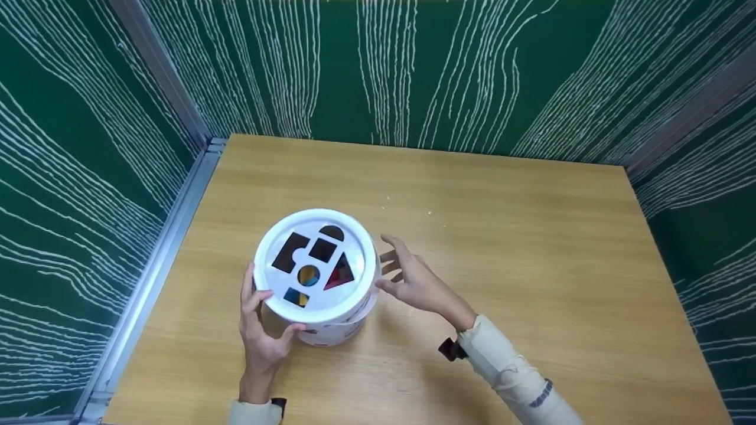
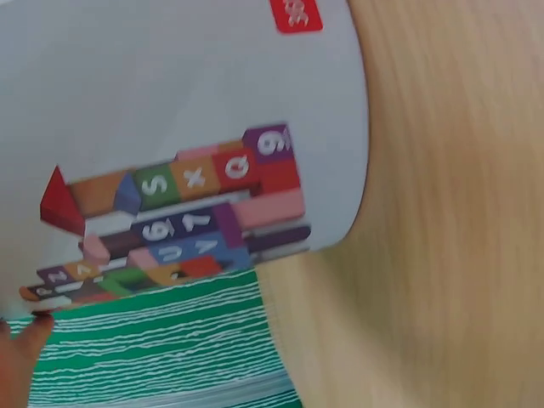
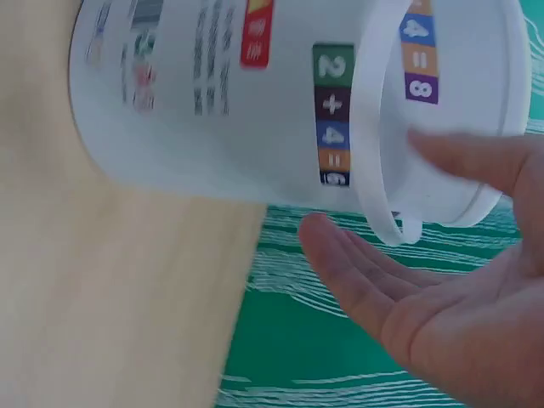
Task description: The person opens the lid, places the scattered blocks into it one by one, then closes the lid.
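A white plastic bucket (image 1: pixel 331 334) stands on the table, printed with pictures of coloured letter and number blocks. Its white lid (image 1: pixel 277 230) is on top, with several shaped holes cut in it: square, triangle, circle, half circle and others. Coloured pieces show inside through the holes. At the lid's left rim, my left hand (image 1: pixel 263 339) holds the edge, fingers over the rim and thumb at the front. My right hand (image 1: pixel 419 286) is at the bucket's right side with fingers spread and nothing in them. In the right wrist view the white carrying handle (image 3: pixel 367 127) runs close to that hand's thumb.
The wooden table (image 1: pixel 502 236) carries a few tiny white specks behind the bucket. Green panels with white wavy lines (image 1: pixel 384 71) enclose its back and sides, and a metal rail (image 1: pixel 153 260) runs along the left edge.
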Motion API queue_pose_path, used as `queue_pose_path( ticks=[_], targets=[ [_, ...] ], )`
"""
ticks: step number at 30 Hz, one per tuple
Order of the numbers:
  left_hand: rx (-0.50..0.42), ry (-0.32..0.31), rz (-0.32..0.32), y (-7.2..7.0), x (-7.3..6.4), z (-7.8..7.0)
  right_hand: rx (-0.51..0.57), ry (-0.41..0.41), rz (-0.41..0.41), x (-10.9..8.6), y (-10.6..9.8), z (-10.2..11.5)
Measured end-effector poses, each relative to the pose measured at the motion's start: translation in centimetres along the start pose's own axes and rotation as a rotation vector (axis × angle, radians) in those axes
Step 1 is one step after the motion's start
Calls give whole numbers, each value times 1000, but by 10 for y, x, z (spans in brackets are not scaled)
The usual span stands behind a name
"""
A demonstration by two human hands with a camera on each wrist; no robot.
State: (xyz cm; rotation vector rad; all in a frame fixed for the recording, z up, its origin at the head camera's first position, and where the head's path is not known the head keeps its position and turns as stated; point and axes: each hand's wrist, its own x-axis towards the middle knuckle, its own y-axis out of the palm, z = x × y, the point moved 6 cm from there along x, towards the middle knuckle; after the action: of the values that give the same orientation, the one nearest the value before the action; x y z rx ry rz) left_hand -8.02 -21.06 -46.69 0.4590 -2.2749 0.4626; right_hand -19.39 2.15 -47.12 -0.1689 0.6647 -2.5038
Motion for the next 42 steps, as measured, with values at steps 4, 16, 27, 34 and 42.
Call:
queue_pose_path(
  ticks=[4, 16, 27, 34, 42],
  targets=[
    [-1, -70, 34, 0, -7, 4, 116, 62, -89, 3, -3, 3],
    [203, -498, 234, 18, -39, 24, 269, 71, -108, 14, -19, 92],
    [285, -531, 161, 46, -38, 18, -47, -66, -18, 27, -14, 158],
    [177, -442, 184, 101, -5, 8, -143, -77, -181, 20, -72, 158],
    [104, -366, 238, 173, 23, 10, -186, 36, -305, 17, -134, 142]
  ],
)
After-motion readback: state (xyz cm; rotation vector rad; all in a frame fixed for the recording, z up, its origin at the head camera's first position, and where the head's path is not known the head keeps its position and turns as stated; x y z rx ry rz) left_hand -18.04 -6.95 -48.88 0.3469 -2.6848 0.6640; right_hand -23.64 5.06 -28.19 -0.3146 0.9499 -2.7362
